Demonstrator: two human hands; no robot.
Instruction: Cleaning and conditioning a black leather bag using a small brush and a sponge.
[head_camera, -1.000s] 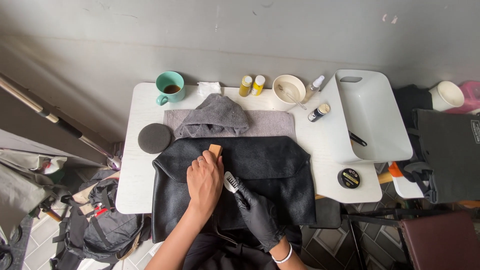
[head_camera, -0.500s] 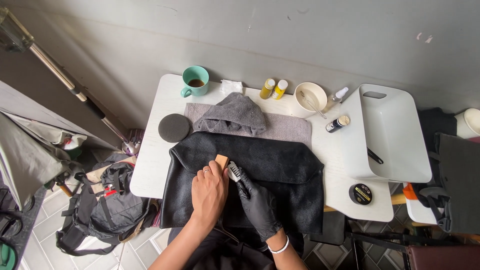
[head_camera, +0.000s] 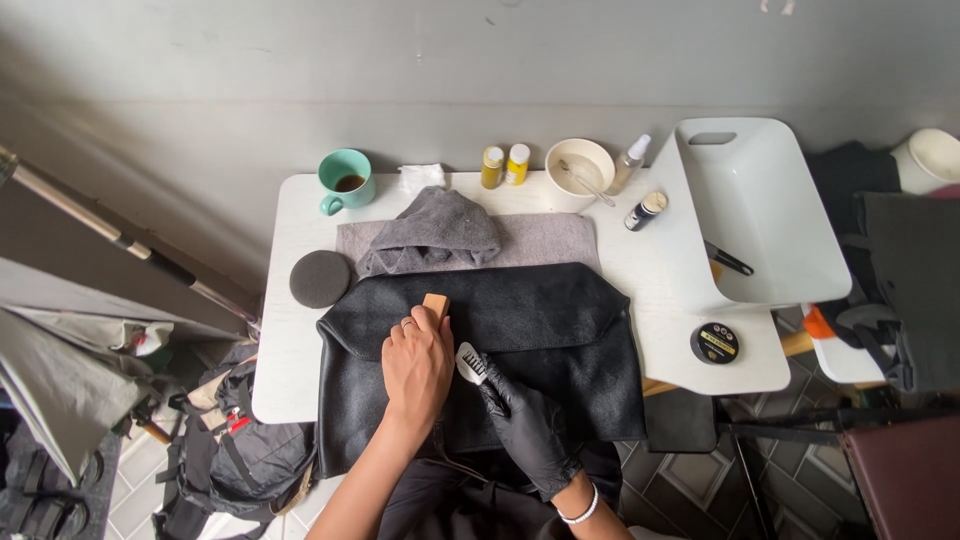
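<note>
Black leather bag (head_camera: 560, 340) lies flat across the near half of the white table (head_camera: 280, 380), its lower edge hanging off toward me; I take it as my landmark. My left hand (head_camera: 415, 365), bare, rests palm-down on the bag's left part, fingers wrapped over a wooden-backed brush (head_camera: 436, 304) whose end pokes out past the fingertips near the flap's upper edge. My right hand (head_camera: 525, 420), in a black glove, sits just right of the left on the bag's front, pinching a small toothbrush-like brush (head_camera: 470, 362), bristles close to the leather; I cannot tell if they touch. I judge the step in hand to be brushing the bag's surface, one hand working the wooden brush while the other details beside it. The next move, as I judge it, calls for steady pressure and keeping the bag from sliding off the table edge. Beyond the bag: a grey towel (head_camera: 440, 235) touching its far edge, a round grey sponge (head_camera: 320, 278) to its left, a green mug (head_camera: 346, 180), two yellow bottles (head_camera: 505, 165) and a cream bowl (head_camera: 580, 165) further back. A round polish tin (head_camera: 714, 343) lies right of the bag.
</note>
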